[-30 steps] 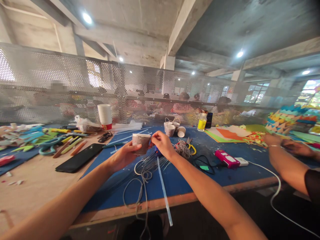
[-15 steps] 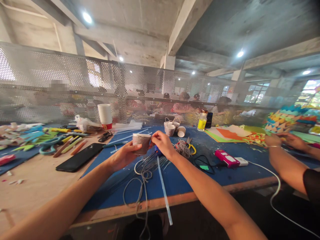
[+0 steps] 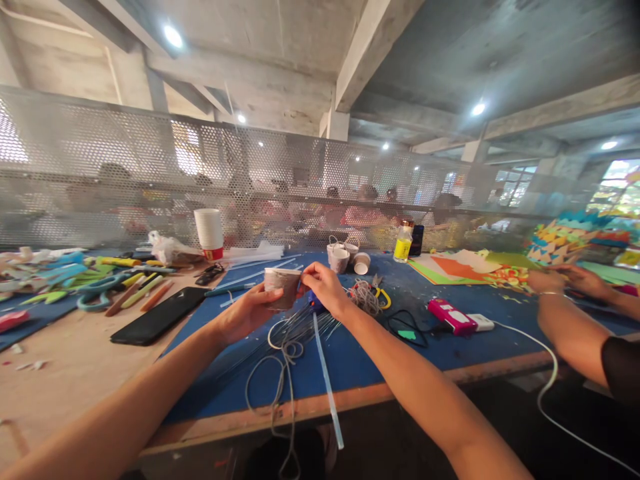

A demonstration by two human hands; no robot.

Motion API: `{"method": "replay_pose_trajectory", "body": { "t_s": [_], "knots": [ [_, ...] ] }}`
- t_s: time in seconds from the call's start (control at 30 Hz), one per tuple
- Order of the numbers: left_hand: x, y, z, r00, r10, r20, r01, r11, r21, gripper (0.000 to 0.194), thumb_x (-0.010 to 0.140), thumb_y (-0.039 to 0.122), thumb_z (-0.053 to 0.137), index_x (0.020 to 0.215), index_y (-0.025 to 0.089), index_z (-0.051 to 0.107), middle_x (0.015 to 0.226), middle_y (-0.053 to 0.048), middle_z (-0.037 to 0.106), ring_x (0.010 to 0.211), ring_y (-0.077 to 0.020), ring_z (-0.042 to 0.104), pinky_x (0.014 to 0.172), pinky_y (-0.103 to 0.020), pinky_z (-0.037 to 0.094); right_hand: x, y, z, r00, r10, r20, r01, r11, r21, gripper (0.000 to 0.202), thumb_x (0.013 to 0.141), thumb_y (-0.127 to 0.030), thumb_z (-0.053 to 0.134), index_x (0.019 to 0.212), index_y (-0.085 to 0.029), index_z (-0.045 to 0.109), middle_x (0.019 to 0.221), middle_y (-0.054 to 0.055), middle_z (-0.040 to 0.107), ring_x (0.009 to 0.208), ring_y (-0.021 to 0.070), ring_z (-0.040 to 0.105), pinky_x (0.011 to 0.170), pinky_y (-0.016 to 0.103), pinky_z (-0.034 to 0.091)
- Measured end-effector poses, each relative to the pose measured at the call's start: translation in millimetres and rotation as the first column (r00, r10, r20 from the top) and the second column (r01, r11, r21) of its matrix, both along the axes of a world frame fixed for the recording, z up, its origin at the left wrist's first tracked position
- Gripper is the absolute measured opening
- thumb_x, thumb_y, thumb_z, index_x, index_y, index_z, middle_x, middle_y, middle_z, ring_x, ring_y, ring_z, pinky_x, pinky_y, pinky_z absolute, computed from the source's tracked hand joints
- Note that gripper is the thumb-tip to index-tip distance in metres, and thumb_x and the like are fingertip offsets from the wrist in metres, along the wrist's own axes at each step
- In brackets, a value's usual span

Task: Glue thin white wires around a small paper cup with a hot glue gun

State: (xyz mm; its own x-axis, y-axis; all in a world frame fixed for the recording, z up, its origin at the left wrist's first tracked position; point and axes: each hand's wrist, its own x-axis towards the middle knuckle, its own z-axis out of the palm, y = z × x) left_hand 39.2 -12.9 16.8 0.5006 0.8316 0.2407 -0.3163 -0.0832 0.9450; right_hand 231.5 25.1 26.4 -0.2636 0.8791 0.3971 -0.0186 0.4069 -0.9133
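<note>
Here, the wrapped cup (image 3: 282,289) is clamped in my left hand (image 3: 250,310); my right hand (image 3: 323,288) pinches its rim side. Beyond my right hand stands a yellow-labelled bottle (image 3: 403,243), its writing too small for reading.

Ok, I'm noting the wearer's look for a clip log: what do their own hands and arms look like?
The left hand and right hand are ungloved. No watch or bracelet shows on either wrist, and no sleeve shows along the left forearm or right forearm. Nails are too small to make out.
</note>
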Motion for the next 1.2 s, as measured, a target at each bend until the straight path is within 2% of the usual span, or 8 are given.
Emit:
{"method": "replay_pose_trajectory", "body": {
  "t_s": [0.7,0.83,1.1,1.2],
  "knots": [
    [-6,9,-9.8,0.998,-0.035,0.046,0.038,0.998,-0.055,0.036,0.091,0.025,0.063,0.124,0.014,0.071,0.123,-0.014,0.073,0.107,-0.0252,0.066,0.087,-0.031,0.048,-1,1,-0.8,0.996,0.056,-0.065,-0.064,0.991,-0.114,0.007,0.080,-0.023,0.061,0.078,-0.021,0.055,0.060,-0.005,0.064,0.060,0.0148,0.065,0.068,0.027,0.053],
    [-7,11,-10.6,0.997,-0.050,0.057,0.052,0.998,-0.037,0.036,0.091,0.026,0.062,0.123,0.014,0.072,0.120,-0.014,0.074,0.106,-0.0253,0.066,0.089,-0.032,0.048,-1,1,-0.9,0.995,0.058,-0.081,-0.068,0.990,-0.127,0.006,0.080,-0.024,0.061,0.078,-0.021,0.056,0.061,-0.004,0.065,0.060,0.0152,0.065,0.067,0.028,0.053],
    [-7,9,-6.6,0.997,-0.008,0.072,0.011,0.999,-0.040,0.037,0.093,0.028,0.059,0.126,0.013,0.071,0.126,-0.015,0.072,0.118,-0.0276,0.063,0.103,-0.037,0.045,0,-1,0.2,0.987,0.110,-0.118,-0.122,0.988,-0.098,0.024,0.086,-0.044,0.062,0.085,-0.021,0.059,0.066,-0.003,0.064,0.063,0.0166,0.067,0.075,0.032,0.056],
    [-9,12,-8.6,0.998,0.001,0.062,0.001,0.999,-0.033,0.038,0.094,0.028,0.059,0.128,0.014,0.070,0.128,-0.014,0.072,0.118,-0.0267,0.064,0.104,-0.036,0.045,-1,-3,-0.6,0.989,0.109,-0.099,-0.116,0.992,-0.060,0.029,0.083,-0.047,0.068,0.088,-0.020,0.059,0.071,-0.002,0.067,0.066,0.0163,0.068,0.075,0.031,0.056]
  ]
}}
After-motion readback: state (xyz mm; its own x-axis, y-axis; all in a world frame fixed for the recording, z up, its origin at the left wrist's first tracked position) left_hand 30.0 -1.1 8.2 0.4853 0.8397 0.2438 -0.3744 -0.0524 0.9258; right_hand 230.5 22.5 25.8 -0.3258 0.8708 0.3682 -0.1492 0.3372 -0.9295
